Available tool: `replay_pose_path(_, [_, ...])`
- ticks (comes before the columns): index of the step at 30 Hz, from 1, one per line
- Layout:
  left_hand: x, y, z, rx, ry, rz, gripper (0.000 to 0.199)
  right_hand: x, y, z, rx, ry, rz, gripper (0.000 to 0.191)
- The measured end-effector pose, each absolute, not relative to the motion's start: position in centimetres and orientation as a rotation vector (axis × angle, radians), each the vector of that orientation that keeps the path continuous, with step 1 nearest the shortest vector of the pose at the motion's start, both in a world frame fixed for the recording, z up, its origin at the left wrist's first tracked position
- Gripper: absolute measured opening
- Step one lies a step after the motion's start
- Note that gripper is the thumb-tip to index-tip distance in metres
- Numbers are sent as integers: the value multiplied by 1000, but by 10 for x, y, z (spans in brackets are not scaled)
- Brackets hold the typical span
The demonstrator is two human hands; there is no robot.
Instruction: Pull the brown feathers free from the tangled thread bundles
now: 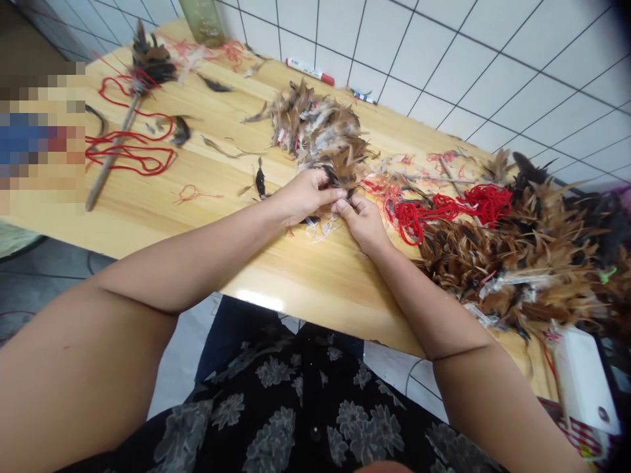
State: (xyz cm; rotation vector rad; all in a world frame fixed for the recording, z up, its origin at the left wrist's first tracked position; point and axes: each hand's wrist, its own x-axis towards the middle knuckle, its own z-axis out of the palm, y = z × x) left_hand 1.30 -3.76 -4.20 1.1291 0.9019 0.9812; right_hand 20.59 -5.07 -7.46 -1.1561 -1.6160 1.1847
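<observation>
My left hand (309, 196) is closed in a pinch on dark feathers (331, 173) at the near edge of a brown feather bundle (340, 154). Close beside it, the fingertips of my right hand (363, 222) are pressed together and nearly meet my left thumb. What lies between the right fingertips is too small to make out. Thin clear strips (323, 228) lie on the table just below my hands. Behind them spreads a pile of brown and whitish feathers (313, 121).
Red cord (453, 209) lies bunched to the right, by a large heap of brown feathers (513, 256). At the left rests a stick (113, 154) with dark feathers tied at its end and red cord around. Markers (310, 71) lie along the tiled wall. A white box-like object (586, 378) stands near right.
</observation>
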Motion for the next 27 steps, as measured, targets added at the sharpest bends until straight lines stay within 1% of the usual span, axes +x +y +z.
replay_pose_path(3, [16,-40,-41,1205,971,974,30,205,-54,-68,-1126,-1529,1237,65])
replay_pose_path(9, [16,-49,-9,1259,1018,931,30,206,-55,-62,-1182,-1458,1259,74])
replay_pose_path(12, [-5,-30,1,1289,1124,1089,28,210,-52,-61,-1148,-1363,1348,80])
replay_pose_path(14, [-26,-11,-2,1428,1342,1235,21,211,-50,-60,-1089,-1296,1391,81])
replay_pose_path(15, [-37,-1,-6,1529,1498,1251,19,212,-49,-59,-1064,-1271,1411,81])
replay_pose_path(18, [-60,18,-19,1703,1744,1020,17,209,-49,-55,-1076,-1237,1445,75])
replay_pose_path(20, [-63,22,-25,1762,1802,872,18,206,-50,-52,-1138,-1239,1429,71])
replay_pose_path(22, [-59,21,-28,1806,1821,799,19,203,-51,-49,-1205,-1237,1403,69])
replay_pose_path(27, [-50,18,-31,1900,1826,787,23,200,-53,-45,-1294,-1179,1377,61])
